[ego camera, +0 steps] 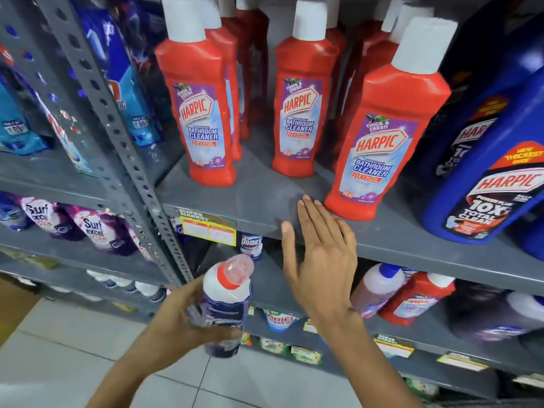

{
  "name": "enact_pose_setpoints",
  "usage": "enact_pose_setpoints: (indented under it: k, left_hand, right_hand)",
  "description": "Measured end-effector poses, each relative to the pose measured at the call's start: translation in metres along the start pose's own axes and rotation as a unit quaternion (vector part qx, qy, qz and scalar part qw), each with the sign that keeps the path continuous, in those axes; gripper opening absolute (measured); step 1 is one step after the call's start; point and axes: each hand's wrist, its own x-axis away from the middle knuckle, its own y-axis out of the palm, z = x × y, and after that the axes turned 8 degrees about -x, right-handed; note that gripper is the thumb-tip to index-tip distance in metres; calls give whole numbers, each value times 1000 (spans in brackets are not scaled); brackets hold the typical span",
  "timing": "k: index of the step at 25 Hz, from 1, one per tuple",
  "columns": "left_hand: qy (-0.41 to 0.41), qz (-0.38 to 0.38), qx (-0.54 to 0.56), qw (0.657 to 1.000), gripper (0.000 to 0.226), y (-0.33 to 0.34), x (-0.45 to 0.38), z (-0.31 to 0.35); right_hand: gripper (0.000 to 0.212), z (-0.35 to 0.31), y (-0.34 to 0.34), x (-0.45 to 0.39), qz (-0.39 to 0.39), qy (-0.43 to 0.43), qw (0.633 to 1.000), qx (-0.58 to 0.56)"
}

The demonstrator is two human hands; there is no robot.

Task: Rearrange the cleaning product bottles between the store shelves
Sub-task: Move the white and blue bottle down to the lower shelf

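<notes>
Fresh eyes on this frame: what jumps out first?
The red Harpic bathroom cleaner bottles with white caps dominate, standing upright in rows on the grey upper shelf. Low in the frame, the left hand grips a white bottle with a red collar, while the right hand is open, fingers spread over the shelf's front edge beside the nearest red bottle. A big blue Harpic bottle fills the right edge.

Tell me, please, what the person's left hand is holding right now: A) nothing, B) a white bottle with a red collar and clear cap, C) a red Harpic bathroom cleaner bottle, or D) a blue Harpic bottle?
B: the left hand grips a white bottle with a red collar and clear cap.
</notes>
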Motion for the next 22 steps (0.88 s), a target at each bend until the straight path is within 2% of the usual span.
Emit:
enact_pose_setpoints:
  k: [5,7,10,14,22]
  left_hand:
    - [-70,56,-10,996,76,38,-61,-85]
    - [-83,56,-12,995,73,40,-87,-104]
    - [-83,52,-8,995,71,34,-115,-114]
    - [-102,48,-14,994,56,36,-135,-119]
    - [-130,56,-9,990,67,48,-150,-126]
  right_hand:
    - [46,3,1,0,7,-12,1000,3]
    - [46,4,3,1,9,-14,1000,7]
    - [45,4,4,2,11,-13,1000,8]
    - [45,2,5,2,16,-9,1000,8]
    - [45,0,4,0,21,-1,1000,3]
